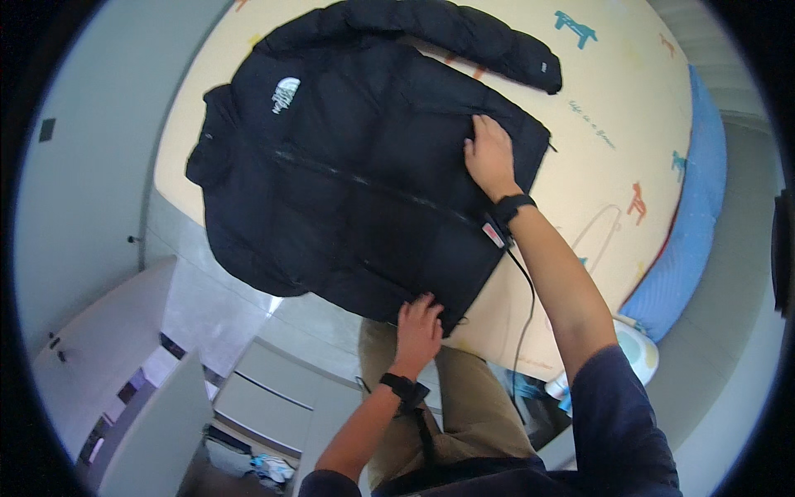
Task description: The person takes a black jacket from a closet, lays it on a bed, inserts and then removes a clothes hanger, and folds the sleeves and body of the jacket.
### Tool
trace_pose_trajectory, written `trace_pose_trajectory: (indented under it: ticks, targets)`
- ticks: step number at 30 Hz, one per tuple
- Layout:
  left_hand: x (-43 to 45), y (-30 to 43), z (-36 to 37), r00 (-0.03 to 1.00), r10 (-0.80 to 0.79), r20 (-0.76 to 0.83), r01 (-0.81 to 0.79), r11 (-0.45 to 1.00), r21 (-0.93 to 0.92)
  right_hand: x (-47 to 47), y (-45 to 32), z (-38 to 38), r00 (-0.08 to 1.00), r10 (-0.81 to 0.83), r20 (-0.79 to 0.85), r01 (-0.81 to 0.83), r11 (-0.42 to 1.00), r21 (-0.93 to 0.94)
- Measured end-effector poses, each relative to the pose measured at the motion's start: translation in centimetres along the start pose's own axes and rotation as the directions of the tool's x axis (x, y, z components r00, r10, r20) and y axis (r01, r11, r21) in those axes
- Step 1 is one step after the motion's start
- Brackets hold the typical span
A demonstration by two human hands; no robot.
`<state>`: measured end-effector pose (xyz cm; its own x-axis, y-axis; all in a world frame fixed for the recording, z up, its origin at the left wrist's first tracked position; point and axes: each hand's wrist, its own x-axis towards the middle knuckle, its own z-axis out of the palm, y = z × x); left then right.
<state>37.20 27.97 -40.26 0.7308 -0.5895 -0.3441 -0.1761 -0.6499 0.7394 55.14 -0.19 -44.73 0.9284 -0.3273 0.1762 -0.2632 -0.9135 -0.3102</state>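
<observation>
A black padded jacket [329, 230], The North Face by its chest logo, lies front up on a cream printed bed sheet [596, 180]. Its collar [211, 140] points left and its hem right, with the front zip [379, 183] closed along the middle. One sleeve [453, 31] stretches across the far side; the other is not clearly visible. My right hand [490, 155] rests on the front panel near the hem, fingers slightly spread. At the near hem corner, my left hand [419, 332] touches the fabric with loosely parted fingers. A small pale tag [492, 235] shows at the zip's hem end.
A blue cushion [683, 223] lines the bed's right edge. From my right wristband [515, 206], a black cable [531, 298] hangs past the bed edge. Drawers [267, 391] and an opened cabinet door [155, 428] stand at lower left. A white object [636, 351] sits at lower right.
</observation>
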Motion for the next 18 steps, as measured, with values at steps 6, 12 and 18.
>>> trace_pose_trajectory:
  ticks: [6,12,18]
  targets:
    - [11.4,-1.7,-8.4,0.965,-0.142,-0.221,0.078,0.958,-0.277,1.6,-4.5,1.0,0.997,-0.040,0.059,0.026,0.976,0.215]
    - [22.4,-2.8,-16.2,0.975,0.003,-0.220,-0.036,0.989,-0.145,3.0,-7.5,2.8,0.993,0.059,0.100,-0.075,0.984,0.160]
    - [25.0,-7.1,-21.4,0.929,0.158,-0.336,-0.105,0.980,0.171,5.6,-5.5,2.6,0.936,0.256,0.244,-0.325,0.893,0.311]
